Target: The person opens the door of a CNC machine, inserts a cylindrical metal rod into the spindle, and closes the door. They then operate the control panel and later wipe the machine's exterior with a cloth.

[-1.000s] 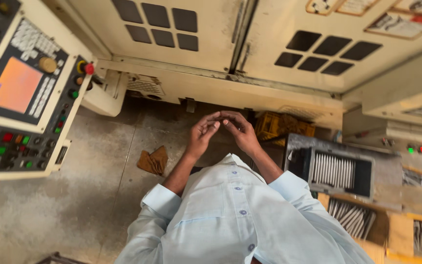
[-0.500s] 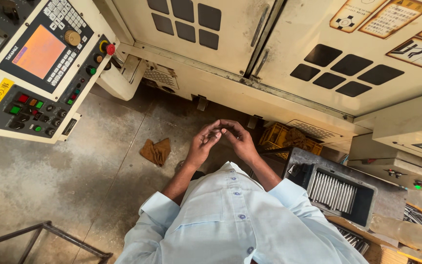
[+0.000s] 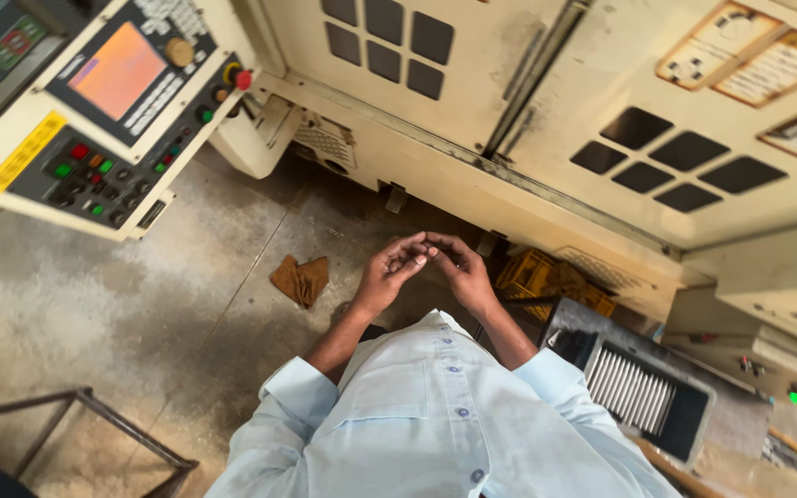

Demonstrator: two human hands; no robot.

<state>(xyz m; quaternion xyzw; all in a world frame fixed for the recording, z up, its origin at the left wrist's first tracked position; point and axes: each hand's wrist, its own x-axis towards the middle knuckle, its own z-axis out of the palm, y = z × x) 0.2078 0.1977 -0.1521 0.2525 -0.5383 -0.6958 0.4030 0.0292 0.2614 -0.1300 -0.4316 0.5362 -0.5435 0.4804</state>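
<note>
Standing over a stained grey concrete floor, close against a cream-painted machine housing with dark square windows in its doors. Looking down past a pale blue buttoned shirt with sleeves rolled to the elbows.

Bringing both hands together in front of the chest, above the floor near the machine's base. Curling the left hand with fingers bent toward the other hand; curving the right hand inward, fingertips meeting those of the left. Pinching or rubbing something between the fingertips perhaps, but too small to tell; cannot tell whether either hand is grasping anything.

Lying on the floor just left of the hands, a crumpled brown rag. Sitting just right of the hands, partly under the housing, a yellow plastic crate. Hanging at upper left, a control panel with an orange screen, coloured buttons and a red knob. Showing at lower right, a grey box of metal parts; at lower left, a metal frame.
</note>
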